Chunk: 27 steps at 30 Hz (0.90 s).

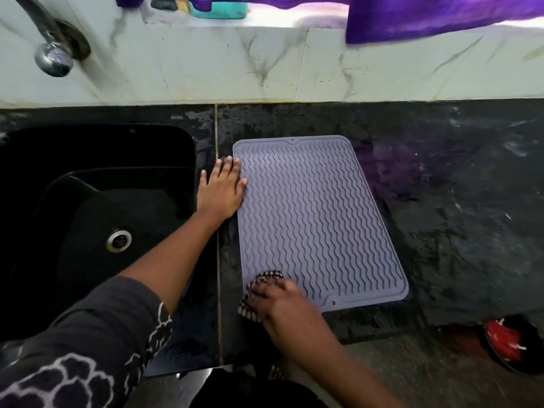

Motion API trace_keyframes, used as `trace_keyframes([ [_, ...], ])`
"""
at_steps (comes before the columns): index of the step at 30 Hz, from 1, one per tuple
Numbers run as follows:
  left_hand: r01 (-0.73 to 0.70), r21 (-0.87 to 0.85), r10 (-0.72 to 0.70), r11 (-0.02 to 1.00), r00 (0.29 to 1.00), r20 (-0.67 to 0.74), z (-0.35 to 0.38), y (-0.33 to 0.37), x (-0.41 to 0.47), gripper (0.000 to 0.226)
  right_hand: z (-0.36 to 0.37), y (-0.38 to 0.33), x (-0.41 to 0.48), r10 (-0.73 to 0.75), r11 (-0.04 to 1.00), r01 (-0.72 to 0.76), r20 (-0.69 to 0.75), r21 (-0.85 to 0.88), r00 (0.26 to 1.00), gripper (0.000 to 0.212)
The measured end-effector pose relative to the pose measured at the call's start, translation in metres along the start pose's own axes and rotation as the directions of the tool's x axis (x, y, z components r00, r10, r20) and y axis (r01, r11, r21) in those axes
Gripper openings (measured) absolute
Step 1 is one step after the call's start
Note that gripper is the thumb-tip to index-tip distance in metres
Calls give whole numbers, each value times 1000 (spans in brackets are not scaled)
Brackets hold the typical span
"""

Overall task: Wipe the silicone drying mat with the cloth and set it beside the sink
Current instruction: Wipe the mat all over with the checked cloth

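Note:
A grey silicone drying mat with wavy ridges lies flat on the dark stone counter, just right of the black sink. My left hand rests flat, fingers spread, on the mat's left edge near its far corner. At the mat's near left corner my right hand presses down on a striped dark-and-light cloth. Most of the cloth is hidden under the hand, which looks blurred.
A chrome tap hangs over the sink's far left, and a metal drain sits in the basin. A white marble-look backsplash runs behind. Purple fabric hangs at the top right. A red and black object lies low at the right.

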State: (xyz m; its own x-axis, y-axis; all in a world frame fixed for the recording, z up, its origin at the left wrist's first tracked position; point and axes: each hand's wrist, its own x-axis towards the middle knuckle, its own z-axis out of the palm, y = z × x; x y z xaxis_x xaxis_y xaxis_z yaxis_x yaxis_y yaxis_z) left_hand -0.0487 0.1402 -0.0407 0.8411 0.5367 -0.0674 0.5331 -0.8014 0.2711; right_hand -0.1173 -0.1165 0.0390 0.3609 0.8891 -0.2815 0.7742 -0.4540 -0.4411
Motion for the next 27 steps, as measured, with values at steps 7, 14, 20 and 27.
trace_keyframes([
  [7,6,4,-6,1000,999,-36,1,2,-1,55,-1,24,61,121,974,-136,-91,-181,988,53],
  [14,0,6,0,1000,999,-42,1,0,-2,56,37,14,-19,50,976,-45,18,-214,999,48],
  [20,0,-1,0,1000,999,-55,2,0,-1,55,4,25,-25,-32,998,30,-27,-60,999,43],
  [27,7,1,-7,1000,998,-60,3,1,-2,56,17,47,-25,181,960,-202,-124,-191,976,43],
])
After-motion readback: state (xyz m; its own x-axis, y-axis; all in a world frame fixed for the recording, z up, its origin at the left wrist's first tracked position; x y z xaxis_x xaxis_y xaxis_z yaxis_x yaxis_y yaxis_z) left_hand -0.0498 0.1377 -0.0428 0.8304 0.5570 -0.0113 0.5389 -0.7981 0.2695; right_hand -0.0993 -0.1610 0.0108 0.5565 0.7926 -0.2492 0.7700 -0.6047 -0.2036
